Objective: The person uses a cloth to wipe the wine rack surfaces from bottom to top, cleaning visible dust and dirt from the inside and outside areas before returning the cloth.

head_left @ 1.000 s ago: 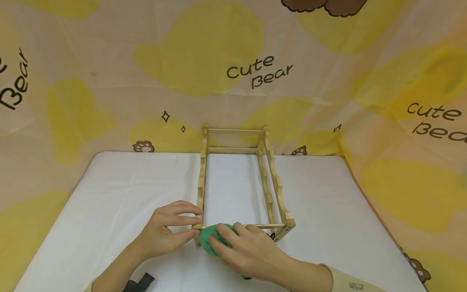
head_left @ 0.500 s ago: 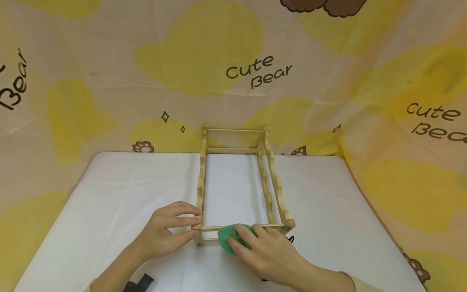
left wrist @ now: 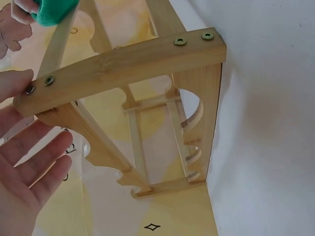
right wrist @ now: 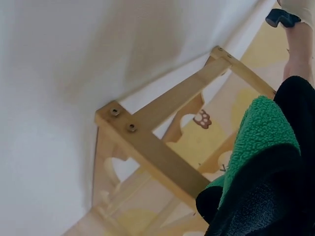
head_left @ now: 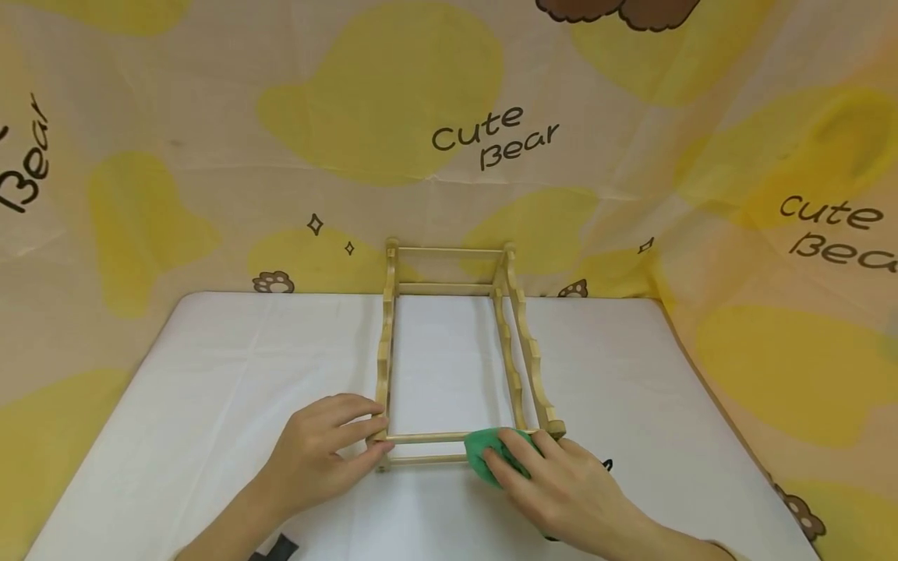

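A light wooden rack (head_left: 428,438) with scalloped side pieces lies lengthwise on the white table, its near end towards me. My left hand (head_left: 319,448) pinches that end's left corner; in the left wrist view the thumb lies over the wooden bar (left wrist: 123,64) with fingers beneath it. In my right hand (head_left: 561,483) is a green towelling cloth (head_left: 484,456), held against the near upper rail by its right end. The right wrist view shows the cloth's fuzzy green side (right wrist: 266,132) and dark folds, which hide the right fingers there.
Screw heads (left wrist: 180,42) sit in the rack's end bars. A black strap-like piece (head_left: 277,549) shows by the left forearm. A yellow patterned fabric backdrop (head_left: 421,93) rises right behind the white table (head_left: 266,358) and along its sides.
My right hand has slid the green cloth rightward along the near rail, from the left corner almost to the right one. The left hand keeps its hold on the corner.
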A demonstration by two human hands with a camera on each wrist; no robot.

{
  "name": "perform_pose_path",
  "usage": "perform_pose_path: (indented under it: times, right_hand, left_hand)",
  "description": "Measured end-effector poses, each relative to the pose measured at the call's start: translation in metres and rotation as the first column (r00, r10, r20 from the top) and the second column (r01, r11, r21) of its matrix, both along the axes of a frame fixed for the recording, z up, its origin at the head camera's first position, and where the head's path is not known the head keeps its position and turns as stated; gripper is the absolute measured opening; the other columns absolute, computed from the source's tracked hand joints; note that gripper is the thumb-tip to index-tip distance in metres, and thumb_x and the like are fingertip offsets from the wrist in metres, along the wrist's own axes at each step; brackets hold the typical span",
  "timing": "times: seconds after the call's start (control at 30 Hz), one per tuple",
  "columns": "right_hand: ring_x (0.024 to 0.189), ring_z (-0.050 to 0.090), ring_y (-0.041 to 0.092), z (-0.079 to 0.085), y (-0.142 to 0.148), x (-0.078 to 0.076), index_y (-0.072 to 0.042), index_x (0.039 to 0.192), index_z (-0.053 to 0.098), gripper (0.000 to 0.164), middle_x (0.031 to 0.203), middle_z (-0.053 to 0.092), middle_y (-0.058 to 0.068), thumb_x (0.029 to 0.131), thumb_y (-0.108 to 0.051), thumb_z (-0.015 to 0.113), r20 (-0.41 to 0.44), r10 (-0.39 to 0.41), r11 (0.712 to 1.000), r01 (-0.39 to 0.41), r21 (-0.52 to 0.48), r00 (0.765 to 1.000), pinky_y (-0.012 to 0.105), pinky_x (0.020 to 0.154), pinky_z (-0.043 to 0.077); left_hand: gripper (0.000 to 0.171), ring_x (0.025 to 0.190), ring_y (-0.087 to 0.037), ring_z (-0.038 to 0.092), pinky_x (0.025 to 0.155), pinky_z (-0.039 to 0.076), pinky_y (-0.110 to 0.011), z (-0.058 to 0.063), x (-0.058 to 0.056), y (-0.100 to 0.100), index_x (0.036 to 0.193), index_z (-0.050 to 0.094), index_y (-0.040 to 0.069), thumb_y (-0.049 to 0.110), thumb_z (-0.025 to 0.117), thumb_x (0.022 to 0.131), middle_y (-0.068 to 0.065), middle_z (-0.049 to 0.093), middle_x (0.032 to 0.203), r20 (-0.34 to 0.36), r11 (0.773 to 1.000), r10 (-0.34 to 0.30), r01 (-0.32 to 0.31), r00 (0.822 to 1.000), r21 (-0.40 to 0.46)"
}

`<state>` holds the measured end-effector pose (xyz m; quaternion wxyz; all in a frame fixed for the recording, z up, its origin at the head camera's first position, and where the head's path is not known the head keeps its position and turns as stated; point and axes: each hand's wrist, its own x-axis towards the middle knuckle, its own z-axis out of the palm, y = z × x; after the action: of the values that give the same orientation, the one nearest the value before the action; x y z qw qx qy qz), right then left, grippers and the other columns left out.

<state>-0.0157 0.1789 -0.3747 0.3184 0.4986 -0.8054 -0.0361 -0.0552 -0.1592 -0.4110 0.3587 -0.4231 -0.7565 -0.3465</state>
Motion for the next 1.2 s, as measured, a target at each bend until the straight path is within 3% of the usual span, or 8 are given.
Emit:
perform_pose_path:
  times: [0.17,0.43,0.57,0.97,1.07,1.2]
  right_hand:
    - [0.071,0.060,0.022,0.000,0.015,0.003,-0.012,0.121,0.072,0.037,0.116,0.070,0.012,0.109,-0.023,0.039,-0.002,-0.025,1.000,0.025,-0.016,1.000,0.017,0.042,0.038]
    - [0.063,0.052,0.019,0.000,0.035,0.006,-0.011,0.117,0.074,0.036,0.112,0.070,0.012,0.109,-0.024,0.041,0.000,-0.038,0.998,0.038,-0.044,0.999,0.015,0.041,0.030]
    - [0.061,0.050,0.019,-0.001,0.044,0.006,-0.010,0.114,0.074,0.035,0.110,0.068,0.012,0.109,-0.023,0.042,-0.006,-0.041,0.996,0.040,-0.081,0.999,0.016,0.040,0.028]
    - [0.065,0.058,0.022,0.001,0.072,0.007,-0.010,0.115,0.074,0.037,0.109,0.069,0.012,0.109,-0.026,0.041,0.015,-0.046,0.996,0.047,-0.072,0.999,0.021,0.041,0.042]
    - [0.065,0.061,0.023,0.001,0.079,0.006,-0.009,0.114,0.075,0.037,0.110,0.071,0.014,0.108,-0.028,0.043,-0.008,-0.034,0.997,0.034,-0.075,0.999,0.024,0.042,0.049]
    - [0.062,0.061,0.025,0.002,0.087,0.003,-0.006,0.110,0.075,0.038,0.106,0.072,0.015,0.106,-0.030,0.046,-0.049,0.002,0.993,-0.007,-0.115,0.999,0.029,0.043,0.053]
  left_hand:
    - [0.031,0.085,-0.025,0.075,0.076,0.065,-0.036,0.002,0.006,0.002,0.095,0.081,0.008,0.033,0.064,0.104,-0.007,0.078,0.098,0.042,1.000,0.019,-0.018,0.999,-0.020]
    - [0.033,0.088,-0.026,0.075,0.086,0.062,-0.026,0.002,0.011,0.004,0.098,0.079,0.005,0.031,0.061,0.106,-0.008,0.076,0.102,0.116,1.000,0.017,-0.017,0.993,-0.004]
    - [0.035,0.087,-0.027,0.075,0.085,0.062,-0.025,0.001,0.013,0.005,0.097,0.079,0.004,0.031,0.060,0.106,-0.010,0.076,0.102,0.129,0.999,0.031,-0.032,0.991,0.003]
    - [0.034,0.087,-0.027,0.076,0.084,0.060,-0.017,0.000,0.018,0.008,0.098,0.078,0.003,0.032,0.062,0.106,-0.011,0.074,0.107,0.236,0.999,0.002,-0.015,0.972,0.052]
    - [0.032,0.088,-0.027,0.076,0.085,0.059,-0.016,-0.001,0.020,0.009,0.098,0.078,0.004,0.032,0.063,0.105,-0.010,0.074,0.108,0.280,0.997,-0.005,-0.018,0.960,0.080]
    - [0.033,0.090,-0.029,0.076,0.090,0.057,-0.016,-0.002,0.023,0.011,0.096,0.078,0.004,0.032,0.062,0.105,-0.011,0.073,0.107,0.291,0.994,-0.005,-0.028,0.957,0.109]
